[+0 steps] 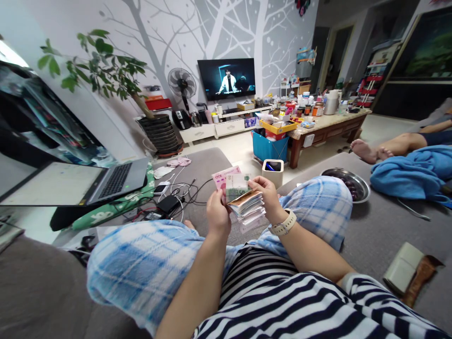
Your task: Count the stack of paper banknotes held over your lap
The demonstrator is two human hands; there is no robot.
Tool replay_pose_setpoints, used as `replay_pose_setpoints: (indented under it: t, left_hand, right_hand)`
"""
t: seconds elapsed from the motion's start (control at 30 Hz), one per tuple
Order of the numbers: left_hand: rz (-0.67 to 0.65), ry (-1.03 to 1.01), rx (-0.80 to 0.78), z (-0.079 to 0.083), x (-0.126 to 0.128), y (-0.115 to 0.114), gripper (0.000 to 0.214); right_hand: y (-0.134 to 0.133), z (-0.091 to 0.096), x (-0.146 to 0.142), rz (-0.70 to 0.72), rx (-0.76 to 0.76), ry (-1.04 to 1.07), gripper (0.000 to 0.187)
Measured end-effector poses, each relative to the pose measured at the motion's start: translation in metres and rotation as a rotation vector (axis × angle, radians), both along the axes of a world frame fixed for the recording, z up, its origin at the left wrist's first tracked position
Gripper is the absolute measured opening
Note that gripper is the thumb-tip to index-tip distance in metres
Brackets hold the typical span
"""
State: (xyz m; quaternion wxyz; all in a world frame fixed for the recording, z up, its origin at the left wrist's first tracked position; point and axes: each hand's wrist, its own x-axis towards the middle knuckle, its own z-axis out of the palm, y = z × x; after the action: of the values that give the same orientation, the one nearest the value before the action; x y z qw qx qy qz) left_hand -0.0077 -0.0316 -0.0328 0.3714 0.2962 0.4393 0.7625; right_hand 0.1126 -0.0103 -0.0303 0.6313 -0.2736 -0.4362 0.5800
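Note:
A thick stack of banknotes (247, 209) is held between both hands above my lap. My left hand (217, 214) grips the stack's left side and also holds up a pink note (221, 178) and a green note (236, 183) fanned behind it. My right hand (269, 197), with a white watch (283, 225) on the wrist, grips the stack's right side, its thumb on the top note. My knees in blue plaid trousers (141, 263) flank the hands.
An open laptop (113, 181) rests on a green cushion to the left, with cables and chargers (169, 200) beside it. A metal bowl (348, 184) and a blue cloth (413, 172) lie on the right. Another person's feet (367, 151) rest there. A wallet (406, 270) lies near my right elbow.

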Motion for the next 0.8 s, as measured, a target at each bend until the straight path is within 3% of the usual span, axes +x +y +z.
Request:
replay_pose_setpoints:
  t: [0.13,0.5,0.8]
  left_hand:
    - [-0.09,-0.041,0.029,0.0009,-0.0004,-0.0008,0.017]
    - [-0.13,-0.03,0.059,0.0064,0.0033,-0.003,0.017]
    - [-0.244,-0.081,0.022,0.001,0.0015,-0.0003,0.027]
  right_hand:
    - [0.0001,0.0,0.0,-0.018,0.009,-0.015,0.026]
    - [-0.0009,0.0015,0.0007,0.039,0.028,-0.033,0.026]
    - [0.0038,-0.001,-0.0008,-0.044,-0.013,0.02,0.029]
